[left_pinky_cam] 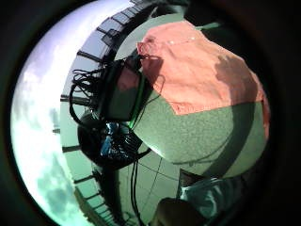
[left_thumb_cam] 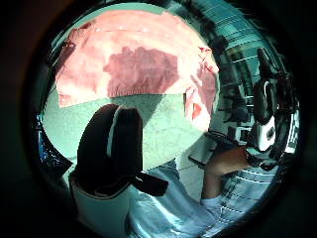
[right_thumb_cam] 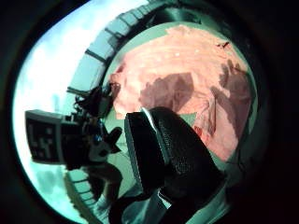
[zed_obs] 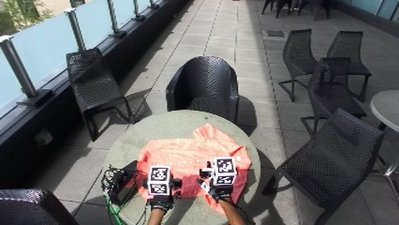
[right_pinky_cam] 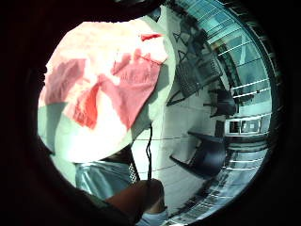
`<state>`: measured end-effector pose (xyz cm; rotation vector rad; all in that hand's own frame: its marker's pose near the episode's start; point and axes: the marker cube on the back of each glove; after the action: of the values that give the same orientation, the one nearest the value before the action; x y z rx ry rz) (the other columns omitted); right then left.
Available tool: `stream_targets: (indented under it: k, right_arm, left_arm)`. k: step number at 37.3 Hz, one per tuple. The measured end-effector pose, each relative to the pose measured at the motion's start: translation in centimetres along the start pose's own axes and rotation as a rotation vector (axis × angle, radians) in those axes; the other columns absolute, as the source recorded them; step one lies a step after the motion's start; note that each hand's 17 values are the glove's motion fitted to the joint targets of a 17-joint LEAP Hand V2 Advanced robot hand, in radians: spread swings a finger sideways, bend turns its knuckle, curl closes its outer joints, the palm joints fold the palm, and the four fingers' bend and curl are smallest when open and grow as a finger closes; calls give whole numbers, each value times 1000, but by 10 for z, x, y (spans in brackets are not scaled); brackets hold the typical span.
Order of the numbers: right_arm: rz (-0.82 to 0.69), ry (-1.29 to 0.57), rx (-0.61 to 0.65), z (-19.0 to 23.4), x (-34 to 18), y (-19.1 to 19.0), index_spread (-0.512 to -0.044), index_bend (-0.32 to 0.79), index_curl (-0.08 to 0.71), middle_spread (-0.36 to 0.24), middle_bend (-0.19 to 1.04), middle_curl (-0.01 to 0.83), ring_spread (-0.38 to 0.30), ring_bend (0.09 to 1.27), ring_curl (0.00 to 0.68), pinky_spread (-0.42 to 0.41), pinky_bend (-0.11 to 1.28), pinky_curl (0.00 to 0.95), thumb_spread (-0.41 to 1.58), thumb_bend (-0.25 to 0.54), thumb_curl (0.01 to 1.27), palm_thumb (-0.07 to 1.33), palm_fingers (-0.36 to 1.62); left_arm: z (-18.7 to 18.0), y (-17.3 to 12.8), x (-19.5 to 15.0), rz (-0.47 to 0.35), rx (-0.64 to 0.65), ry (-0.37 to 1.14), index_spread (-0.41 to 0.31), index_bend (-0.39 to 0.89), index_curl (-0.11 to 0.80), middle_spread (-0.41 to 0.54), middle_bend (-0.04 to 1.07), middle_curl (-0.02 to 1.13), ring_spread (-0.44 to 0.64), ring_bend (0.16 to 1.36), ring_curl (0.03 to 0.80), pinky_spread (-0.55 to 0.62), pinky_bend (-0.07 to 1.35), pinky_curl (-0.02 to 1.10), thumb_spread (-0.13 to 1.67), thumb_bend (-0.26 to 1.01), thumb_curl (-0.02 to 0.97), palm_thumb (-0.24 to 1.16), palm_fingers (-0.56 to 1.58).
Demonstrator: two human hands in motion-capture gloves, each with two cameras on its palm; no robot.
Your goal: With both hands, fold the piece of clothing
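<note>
Both hands hover above the near hem of the salmon-pink shirt (zed_obs: 190, 157), which lies spread flat on the round table (zed_obs: 140, 129) with one side draping off the table's rim. The left hand (zed_obs: 161, 199) and right hand (zed_obs: 218, 190) hold nothing; fingers look relaxed. To fold cleanly, I judge each should pinch a hem corner, lifting evenly together.
</note>
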<state>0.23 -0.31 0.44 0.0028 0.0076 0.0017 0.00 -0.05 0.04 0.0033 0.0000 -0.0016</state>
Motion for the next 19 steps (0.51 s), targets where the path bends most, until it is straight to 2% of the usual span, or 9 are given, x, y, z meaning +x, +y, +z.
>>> stream_targets:
  k: [3,8,13,19]
  right_arm:
    - [-3,5,0,3,2,-2,-257,189,81,-30,194,66,87,211,43,161,358,105,578,128,47,219,186]
    - [-4,3,-12,0,1,2,-333,179,135,-39,192,111,121,216,76,214,372,156,836,120,73,238,163]
    - [-2,5,-10,5,4,-1,-373,174,171,-44,191,147,141,221,99,243,375,187,989,104,95,249,147]
    - [-11,11,-12,7,6,0,-396,171,205,-47,190,181,155,221,119,260,376,216,1095,80,118,258,131]
  left_arm:
    - [-1,0,0,2,6,0,-44,55,19,23,213,88,154,495,124,232,403,120,593,126,58,209,309]
    - [0,-1,2,5,6,4,-57,81,45,31,225,152,210,558,182,310,442,183,852,120,94,226,259]
    - [-2,2,3,13,3,2,-64,96,69,35,235,193,241,592,207,347,461,217,1002,106,127,237,228]
    - [4,1,3,23,12,-6,-69,105,96,37,243,231,260,616,225,372,479,247,1101,83,159,247,204]
